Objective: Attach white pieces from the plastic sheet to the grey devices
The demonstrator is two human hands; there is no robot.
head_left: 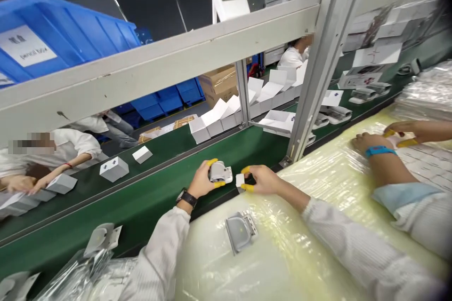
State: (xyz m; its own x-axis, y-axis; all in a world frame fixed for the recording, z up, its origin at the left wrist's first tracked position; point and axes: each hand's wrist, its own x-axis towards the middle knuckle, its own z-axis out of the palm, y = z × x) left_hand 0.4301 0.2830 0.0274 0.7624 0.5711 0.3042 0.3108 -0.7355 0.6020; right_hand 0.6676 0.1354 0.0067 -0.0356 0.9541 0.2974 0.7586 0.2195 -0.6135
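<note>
My left hand (203, 179), with yellow covers on its fingertips and a black watch at the wrist, grips a grey and white device (220, 173) over the green conveyor (169, 178). To its right, my right hand (261, 179) pinches a small white box (240, 181) between thumb and finger, near the conveyor's dark edge. The box and the device are apart. Below my hands, another grey device (241, 231) lies on the plastic-wrapped stack (208, 254).
A metal post (314, 66) rises just right of the conveyor's middle. Open white boxes (221, 115) line the far belt. A blue bin (77, 33) stands on the shelf. People work at left and right; wrapped devices lie lower left.
</note>
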